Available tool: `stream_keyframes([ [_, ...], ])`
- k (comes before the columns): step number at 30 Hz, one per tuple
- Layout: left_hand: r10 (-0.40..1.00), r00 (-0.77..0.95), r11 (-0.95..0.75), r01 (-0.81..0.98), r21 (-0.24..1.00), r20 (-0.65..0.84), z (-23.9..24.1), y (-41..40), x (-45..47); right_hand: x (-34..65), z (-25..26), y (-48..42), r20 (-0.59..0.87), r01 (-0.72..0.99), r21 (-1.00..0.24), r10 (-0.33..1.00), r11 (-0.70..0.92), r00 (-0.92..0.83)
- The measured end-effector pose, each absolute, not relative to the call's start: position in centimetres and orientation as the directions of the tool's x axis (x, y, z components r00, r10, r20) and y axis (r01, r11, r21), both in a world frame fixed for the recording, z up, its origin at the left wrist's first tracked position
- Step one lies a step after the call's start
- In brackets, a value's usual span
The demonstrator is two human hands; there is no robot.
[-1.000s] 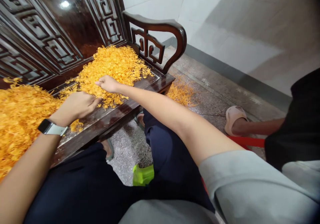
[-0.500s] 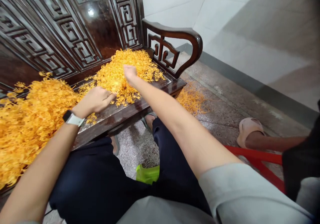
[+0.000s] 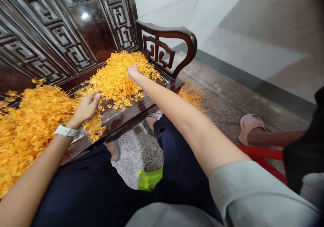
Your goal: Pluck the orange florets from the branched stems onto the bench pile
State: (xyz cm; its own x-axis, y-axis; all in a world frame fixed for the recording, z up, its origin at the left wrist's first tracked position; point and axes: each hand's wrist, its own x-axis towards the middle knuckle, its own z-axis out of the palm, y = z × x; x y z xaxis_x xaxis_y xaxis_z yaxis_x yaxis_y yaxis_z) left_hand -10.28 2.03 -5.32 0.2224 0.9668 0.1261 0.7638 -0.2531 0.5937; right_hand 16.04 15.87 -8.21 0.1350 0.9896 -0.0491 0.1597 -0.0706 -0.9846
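Note:
Heaps of small orange-yellow branched pieces lie on a dark carved wooden bench. My left hand, with a white watch at the wrist, is closed on a bunch of the orange pieces that hangs from it over the seat's front edge. My right hand reaches into the right heap; its fingers are curled down into the pieces and mostly hidden. A larger heap fills the seat at the left.
The bench's carved back and curved armrest bound the seat. More orange pieces lie on the speckled floor. Another person's leg and pink slipper rest at the right beside a red frame. A green stool shows between my knees.
My left hand has lifted and turned, now with a bunch of orange pieces hanging from it. My right hand stays in the right heap, having reached farther in than a second ago.

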Motion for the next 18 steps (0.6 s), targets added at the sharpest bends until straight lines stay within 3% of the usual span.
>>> stream_keyframes([
  [5, 0.986, 0.156, -0.135, 0.552, 0.823, 0.057, -6.1, 2.4, -9.6, 17.0, -8.1, 15.1, -0.033, 0.281, -0.956, 0.982, -0.085, 0.186],
  [9, 0.996, 0.066, -0.092, 0.534, 0.84, 0.067, -6.3, 2.9, -8.4, 16.1, -7.4, 13.9, 0.086, 0.336, -0.941, 0.984, 0.029, 0.155],
  [11, 0.995, -0.006, -0.07, 0.672, 0.737, 0.101, -6.2, 3.2, -7.9, 14.4, -6.6, 12.9, 0.082, 0.244, -0.968, 0.995, 0.065, 0.06],
  [15, 0.962, 0.059, -0.15, 0.932, 0.331, 0.268, -6.0, 3.0, -6.3, 9.6, -5.0, 10.0, -0.078, -0.062, -0.994, 0.969, -0.095, -0.234],
  [18, 0.953, 0.163, -0.218, 0.954, 0.205, 0.255, -5.8, 2.4, -4.7, 6.8, -4.9, 8.9, -0.029, -0.034, -0.999, 0.987, -0.034, -0.156],
])
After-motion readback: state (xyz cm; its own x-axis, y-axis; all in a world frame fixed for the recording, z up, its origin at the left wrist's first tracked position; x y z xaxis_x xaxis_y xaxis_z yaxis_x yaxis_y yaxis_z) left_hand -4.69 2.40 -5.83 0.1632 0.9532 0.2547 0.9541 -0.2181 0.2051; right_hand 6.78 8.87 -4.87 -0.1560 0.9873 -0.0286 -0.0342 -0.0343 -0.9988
